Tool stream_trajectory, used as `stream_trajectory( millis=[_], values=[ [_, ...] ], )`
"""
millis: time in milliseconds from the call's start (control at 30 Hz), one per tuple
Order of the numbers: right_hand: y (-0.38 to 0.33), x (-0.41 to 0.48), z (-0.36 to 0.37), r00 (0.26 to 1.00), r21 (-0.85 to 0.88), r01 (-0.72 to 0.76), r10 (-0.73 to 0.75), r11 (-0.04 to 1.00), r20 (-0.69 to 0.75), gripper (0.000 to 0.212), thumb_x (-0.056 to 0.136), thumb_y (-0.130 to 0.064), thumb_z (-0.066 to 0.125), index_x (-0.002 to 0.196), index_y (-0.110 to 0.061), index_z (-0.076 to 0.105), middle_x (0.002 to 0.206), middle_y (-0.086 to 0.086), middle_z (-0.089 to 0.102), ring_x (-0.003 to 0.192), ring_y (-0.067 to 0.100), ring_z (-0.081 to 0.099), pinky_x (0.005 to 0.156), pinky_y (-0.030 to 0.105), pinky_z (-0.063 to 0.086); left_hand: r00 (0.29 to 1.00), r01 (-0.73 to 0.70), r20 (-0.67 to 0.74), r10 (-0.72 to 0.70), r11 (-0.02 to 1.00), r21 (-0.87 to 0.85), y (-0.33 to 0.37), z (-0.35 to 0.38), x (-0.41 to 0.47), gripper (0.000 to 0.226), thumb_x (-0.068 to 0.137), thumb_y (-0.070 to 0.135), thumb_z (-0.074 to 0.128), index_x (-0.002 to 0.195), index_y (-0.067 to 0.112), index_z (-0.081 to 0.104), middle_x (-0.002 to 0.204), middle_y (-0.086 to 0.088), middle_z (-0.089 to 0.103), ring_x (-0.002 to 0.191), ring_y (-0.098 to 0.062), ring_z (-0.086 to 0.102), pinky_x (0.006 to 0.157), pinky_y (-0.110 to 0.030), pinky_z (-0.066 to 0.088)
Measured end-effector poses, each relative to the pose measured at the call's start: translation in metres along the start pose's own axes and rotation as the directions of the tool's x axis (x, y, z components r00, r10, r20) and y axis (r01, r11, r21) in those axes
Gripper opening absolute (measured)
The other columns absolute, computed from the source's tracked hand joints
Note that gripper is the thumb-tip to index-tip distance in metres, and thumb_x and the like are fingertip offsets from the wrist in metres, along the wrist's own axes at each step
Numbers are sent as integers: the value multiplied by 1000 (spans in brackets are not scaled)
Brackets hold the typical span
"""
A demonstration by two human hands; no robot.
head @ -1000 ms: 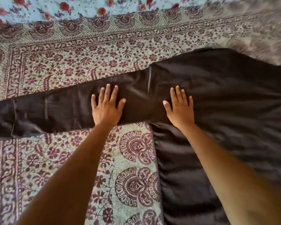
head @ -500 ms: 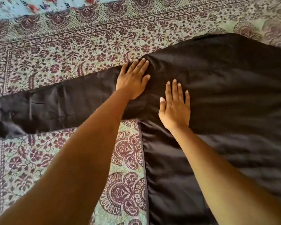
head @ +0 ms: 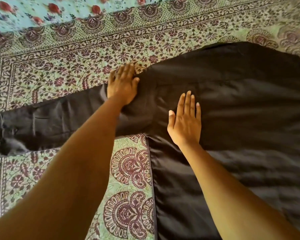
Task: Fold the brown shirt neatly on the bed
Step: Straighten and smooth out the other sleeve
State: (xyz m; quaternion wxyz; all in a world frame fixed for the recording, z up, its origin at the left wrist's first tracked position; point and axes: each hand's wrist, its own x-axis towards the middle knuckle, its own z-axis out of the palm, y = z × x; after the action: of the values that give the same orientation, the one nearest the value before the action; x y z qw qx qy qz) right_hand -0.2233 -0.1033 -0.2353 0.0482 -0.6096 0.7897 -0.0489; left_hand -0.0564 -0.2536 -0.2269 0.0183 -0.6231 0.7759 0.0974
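The brown shirt (head: pixel 241 101) lies spread flat on the bed (head: pixel 132 170), over a green sheet (head: pixel 59 66) printed with maroon flowers and paisley. The shirt's body fills the right side of the view, and its side edge runs straight down toward the camera. One sleeve (head: pixel 59 118) stretches out from the body to the left edge of the view. Its cuff (head: pixel 0 135) is rumpled there.

The left hand (head: pixel 122 85) rests palm down on the shirt where the sleeve meets the body. It sits at the sleeve's far edge, and its fingers reach past that edge onto the sheet. The fingers are blurred; the grip looks wide and holds nothing.

The right hand (head: pixel 185 123) lies flat on the shirt's body, just right of the sleeve seam and nearer the camera than the left hand. Its fingers are straight and close together with the thumb out to the side, so the grip is wide and holds nothing. The two hands are near each other but apart. Both bare forearms reach in from the lower edge of the view.

Beyond the shirt, past the sheet's border, lies a pale blue floral cloth (head: pixel 33 11) with red blooms.
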Motion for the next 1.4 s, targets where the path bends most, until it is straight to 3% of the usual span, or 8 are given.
stream_trajectory(
  millis=[100, 267, 433, 667, 867, 1067, 1233, 1400],
  values=[
    [1, 1, 0, 1000, -2, 11, -11, 1000, 15, 67, 91, -40, 12, 147, -4, 4, 156, 14, 1, 145, 23, 2, 116, 36, -1, 991, 133, -23, -132, 990, 43, -8, -12, -1, 56, 100, 41, 13, 150, 18, 0, 159, 1, -4, 146, -15, -5, 116, -43, -9],
    [1, 1, -2, 1000, 13, 18, -18, 1000, 12, 63, 92, -38, 14, 147, -6, 9, 156, 12, 5, 145, 21, 6, 116, 37, 2, 981, -179, -84, 174, 982, -61, 48, 5, -79, 60, 95, 42, 14, 150, 19, 11, 158, 2, 8, 146, -14, 7, 117, -39, -1],
    [3, 3, -4, 998, 3, 45, -45, 999, 42, 62, 92, -37, 13, 148, -9, 8, 157, 7, 3, 145, 18, 4, 116, 37, 0, 971, -241, -4, 241, 970, 41, -16, 12, -88, 56, 96, 45, 16, 149, 28, 11, 158, 6, 9, 146, -14, 9, 117, -40, 3],
    [-8, 1, -6, 999, 0, -7, 7, 1000, 53, 67, 88, -40, 9, 147, -8, 8, 157, 10, 4, 145, 21, 5, 116, 39, 2, 973, 228, -44, -228, 974, -12, -103, -12, -47, 54, 100, 39, 17, 150, 21, 7, 159, 0, 2, 146, -17, -1, 118, -44, -6],
    [-66, -7, -2, 942, 80, 321, -326, 944, 73, 69, 87, -43, 3, 148, -11, 9, 157, 7, 6, 145, 18, 5, 116, 37, 3, 997, -55, -50, 53, 998, -37, -45, 0, -102, 60, 93, 44, 10, 150, 23, 10, 158, 4, 7, 146, -13, 5, 117, -39, -3],
    [-67, -11, 7, 933, -12, 341, -337, 940, 123, 70, 86, -44, 1, 148, -11, 9, 157, 6, 6, 145, 18, 5, 116, 39, 3, 984, 167, -64, -169, 985, -40, -167, 3, -122, 55, 100, 42, 18, 150, 23, 5, 159, 6, 4, 146, -12, 2, 118, -39, -3],
    [-91, -14, 1, 966, -28, 228, -222, 973, 134, 79, 79, -45, -3, 147, -8, 10, 156, 10, 6, 145, 22, 6, 116, 41, 1, 901, 430, -38, -431, 902, -38, -236, -15, -132, 56, 100, 43, 15, 150, 22, 3, 159, 3, 3, 146, -13, -1, 118, -40, -7],
    [-162, -20, 3, 913, 18, 393, -392, 919, 114, 74, 84, -44, -1, 147, -6, 8, 156, 11, 5, 145, 22, 5, 117, 39, 3, 979, 189, -75, -192, 981, -43, -188, -15, -138, 57, 100, 41, 18, 150, 19, 6, 159, 1, 3, 146, -14, 1, 118, -38, -4]
  ],
)
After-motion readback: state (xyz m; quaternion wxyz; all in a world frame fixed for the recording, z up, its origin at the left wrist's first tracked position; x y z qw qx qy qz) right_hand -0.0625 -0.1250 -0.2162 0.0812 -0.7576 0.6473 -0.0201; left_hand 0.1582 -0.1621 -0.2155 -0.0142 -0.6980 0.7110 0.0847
